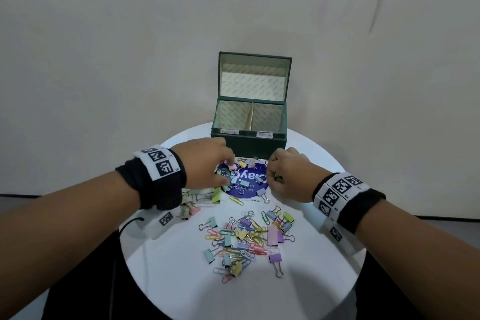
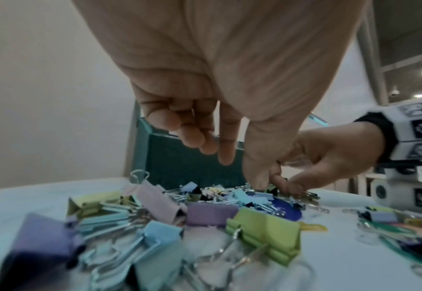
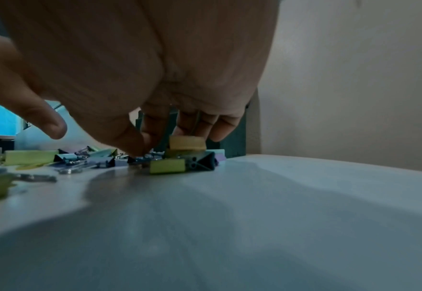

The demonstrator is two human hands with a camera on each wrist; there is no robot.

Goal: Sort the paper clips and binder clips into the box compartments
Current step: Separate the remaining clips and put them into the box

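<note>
The sorting looks barely begun: the green box, standing lid-up at the upper centre of the head view, shows two compartments split by a cardboard divider, each with a small paper label on the front rim, and both appear empty as far as their lined walls and floor can be seen. All the stock seems to lie loose on the round white table. One mixed heap of pastel binder clips and coloured paper clips fills the lower centre of the frame, and a second scatter lies around a round blue sticker just below the box. The heaps overlap too much for a true count; roughly two dozen or more binder clips and a similar tangle of paper clips show. There are one box, two compartments and two hands. The left hand reaches down into the upper scatter, its thumb and forefinger closing on a small clip, which one cannot be told. The right hand is curled, its fingertips down among the clips near a yellow binder clip; whether it holds anything cannot be told.
</note>
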